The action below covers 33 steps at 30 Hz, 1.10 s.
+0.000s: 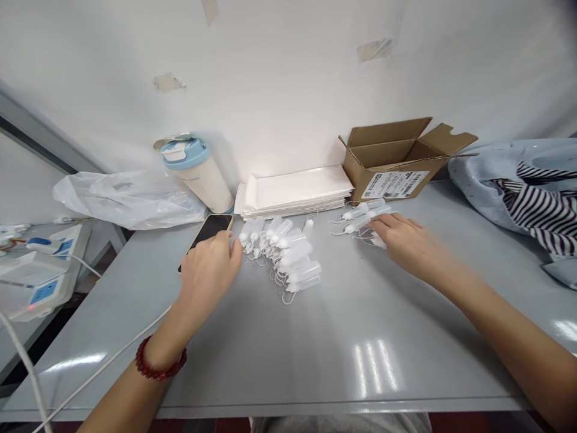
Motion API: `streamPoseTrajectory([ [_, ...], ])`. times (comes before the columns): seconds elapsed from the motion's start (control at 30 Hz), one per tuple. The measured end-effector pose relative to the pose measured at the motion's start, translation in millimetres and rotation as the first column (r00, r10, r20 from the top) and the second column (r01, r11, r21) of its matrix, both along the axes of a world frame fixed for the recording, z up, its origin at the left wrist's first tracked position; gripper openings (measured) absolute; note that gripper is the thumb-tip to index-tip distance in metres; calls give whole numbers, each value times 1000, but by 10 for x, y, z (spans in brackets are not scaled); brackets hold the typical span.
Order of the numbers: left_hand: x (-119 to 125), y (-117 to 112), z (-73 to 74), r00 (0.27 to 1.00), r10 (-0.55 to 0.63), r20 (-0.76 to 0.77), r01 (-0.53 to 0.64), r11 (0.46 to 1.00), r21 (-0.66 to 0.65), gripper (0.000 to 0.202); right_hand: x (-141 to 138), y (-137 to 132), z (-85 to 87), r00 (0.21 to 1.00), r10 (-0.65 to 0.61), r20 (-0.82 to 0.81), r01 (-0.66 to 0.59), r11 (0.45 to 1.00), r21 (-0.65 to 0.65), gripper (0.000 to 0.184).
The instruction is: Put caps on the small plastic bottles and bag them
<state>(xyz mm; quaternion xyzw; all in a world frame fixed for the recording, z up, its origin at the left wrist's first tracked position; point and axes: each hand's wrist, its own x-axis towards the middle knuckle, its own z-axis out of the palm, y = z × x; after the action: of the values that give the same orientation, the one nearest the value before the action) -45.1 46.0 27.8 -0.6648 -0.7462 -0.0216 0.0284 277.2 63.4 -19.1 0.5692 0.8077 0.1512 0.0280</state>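
A pile of small translucent plastic bottles [293, 255] with thin white loops at their necks lies mid-table. My left hand [210, 261], wearing a dark red bead bracelet [161, 359], is curled at the pile's left end, over the lower part of a phone [216, 227]. Its fingertips are turned away, so what they pinch, if anything, is hidden. To the right lies a smaller group of the same bottles [358, 224]. My right hand [403, 243] reaches over this group with its fingers together on one bottle, which is partly covered.
Behind the pile lies a stack of white envelopes or flat sleeves [297, 189]. An open cardboard box [392, 162] stands at its right, a cream and blue tumbler [201, 174] and a plastic bag [130, 198] at its left. Clothing [536, 198] lies far right; a white cable [108, 364] crosses the left side.
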Motion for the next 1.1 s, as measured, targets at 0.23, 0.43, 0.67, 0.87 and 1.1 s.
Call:
streamPoseTrajectory([
  [0.23, 6, -38, -8, 992, -12, 127, 0, 995, 95, 36, 35, 28, 9, 1000, -16, -2, 16, 1000, -17, 43],
  [0.43, -4, -33, -27, 985, -34, 167, 14, 993, 120, 35, 71, 42, -37, 997, -22, -69, 23, 1000, 11, 46],
  [0.67, 14, -36, -28, 978, -49, 204, 28, 994, 105, 30, 142, 101, -58, 977, -21, -211, 10, 999, -53, 29],
  [0.87, 19, -41, -23, 973, -53, 225, 31, 995, 99, 29, 204, 136, 20, 938, -196, -285, 153, 974, -166, 33],
  [1.1, 18, -35, -83, 962, -88, 259, 42, 983, 178, 27, 262, 114, 32, 908, -280, -312, 201, 944, -263, 36],
])
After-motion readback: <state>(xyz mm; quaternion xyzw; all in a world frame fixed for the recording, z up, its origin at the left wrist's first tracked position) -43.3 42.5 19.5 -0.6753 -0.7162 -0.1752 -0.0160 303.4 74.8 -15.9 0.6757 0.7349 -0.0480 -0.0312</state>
